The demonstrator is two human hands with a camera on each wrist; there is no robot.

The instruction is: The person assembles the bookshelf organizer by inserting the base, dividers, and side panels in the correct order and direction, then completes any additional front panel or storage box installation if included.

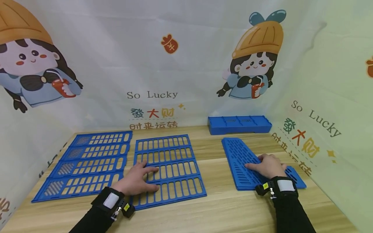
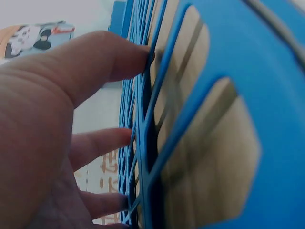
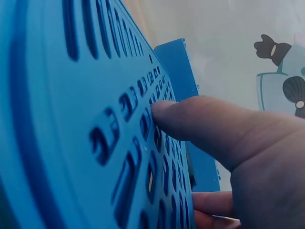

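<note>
In the head view, my left hand [image 1: 136, 178] rests with spread fingers on the middle set of blue slotted panels [image 1: 201, 186], which lies flat. The left wrist view shows the thumb [image 2: 95, 55] and other fingertips touching its thin bars. My right hand [image 1: 269, 166] lies over a blue perforated panel [image 1: 239, 161] with a slanted edge. Its thumb [image 3: 190, 119] touches the panel's holed face in the right wrist view; the other fingers are partly hidden behind the thumb and palm. Another blue piece [image 1: 296, 178] shows beyond the right wrist.
Several blue panels [image 1: 70, 163] with slots and hatched patches lie in rows at the left of the wooden table [image 1: 209, 213]. A long blue box-like piece [image 1: 239, 126] stands at the back right. Printed white cloth [image 1: 192, 74] encloses the table's back and sides.
</note>
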